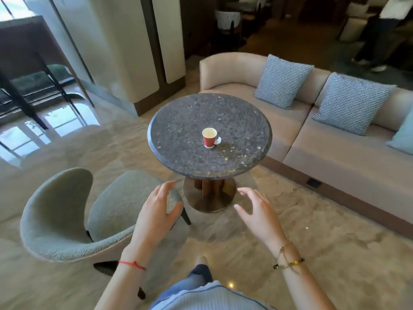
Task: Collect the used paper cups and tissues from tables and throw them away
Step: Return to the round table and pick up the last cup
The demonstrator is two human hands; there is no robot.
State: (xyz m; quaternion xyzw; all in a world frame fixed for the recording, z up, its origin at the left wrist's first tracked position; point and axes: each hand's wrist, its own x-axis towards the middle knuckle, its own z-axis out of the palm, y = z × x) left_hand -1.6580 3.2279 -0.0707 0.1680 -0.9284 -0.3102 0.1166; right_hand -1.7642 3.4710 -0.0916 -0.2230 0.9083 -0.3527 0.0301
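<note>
A red paper cup (209, 138) stands upright near the middle of a round dark speckled table (178, 121). A small crumpled white tissue (218, 140) lies against the cup's right side. My left hand (157, 209) hovers below the table's near edge, over a chair seat, fingers apart and holding nothing. My right hand (257, 211) is level with it to the right, also open and empty. Both hands are well short of the cup.
A grey upholstered chair (67, 211) stands at the lower left, close to the table base (209, 195). A beige sofa (335, 148) with checked cushions (282, 81) runs along the right. A person's legs (375, 41) show at the far right back. Carpet covers the floor.
</note>
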